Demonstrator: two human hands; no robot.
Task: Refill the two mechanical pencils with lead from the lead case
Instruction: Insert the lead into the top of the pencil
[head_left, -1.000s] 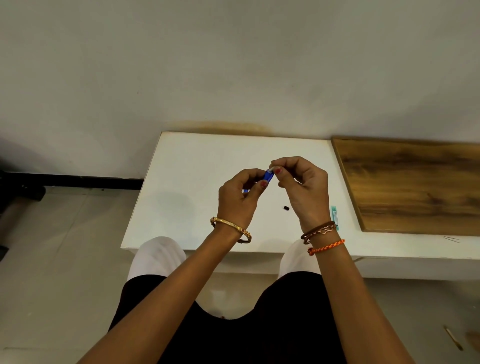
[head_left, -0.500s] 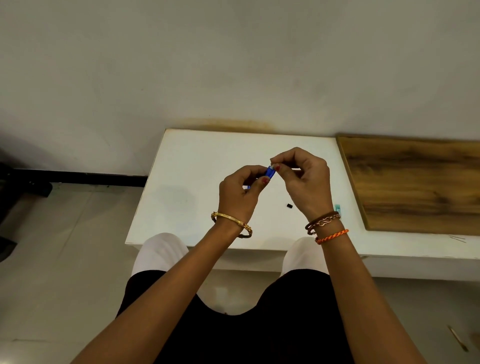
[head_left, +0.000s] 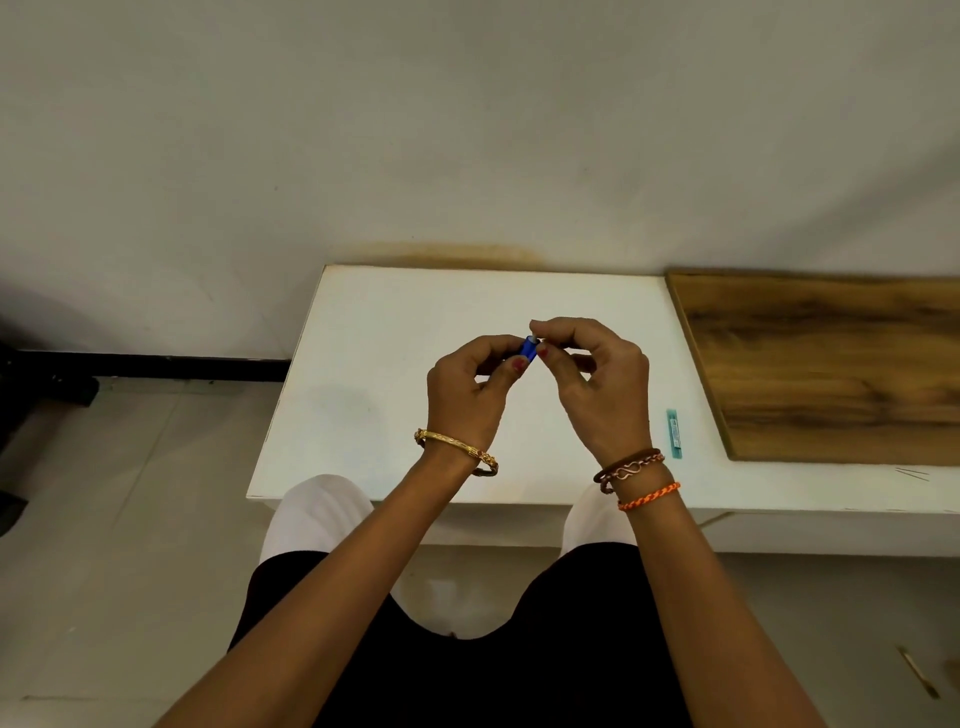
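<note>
Pencil direction: I see only the blue end of the mechanical pencil, turned up and slightly to the right toward my view; the rest of its length runs back into the left fist, so the long axis seems to go from lower left to upper right.
Pencil look: a short, glossy blue cylinder with a paler, greyish top face; the tip and barrel are hidden.
Pencil place: held in the air over the middle of the white table, between the two hands.
Left hand: fingers curled round the pencil, thumb alongside it, a gold bangle on the wrist.
Right hand: thumb and forefinger pinched together right at the pencil's top end; whether they hold a lead or a cap is too small to tell. Brown and orange bracelets sit on the wrist.
Lead case: a slim teal case lying flat on the table, right of the right wrist, its length running near to far, just beside the wooden board.
</note>
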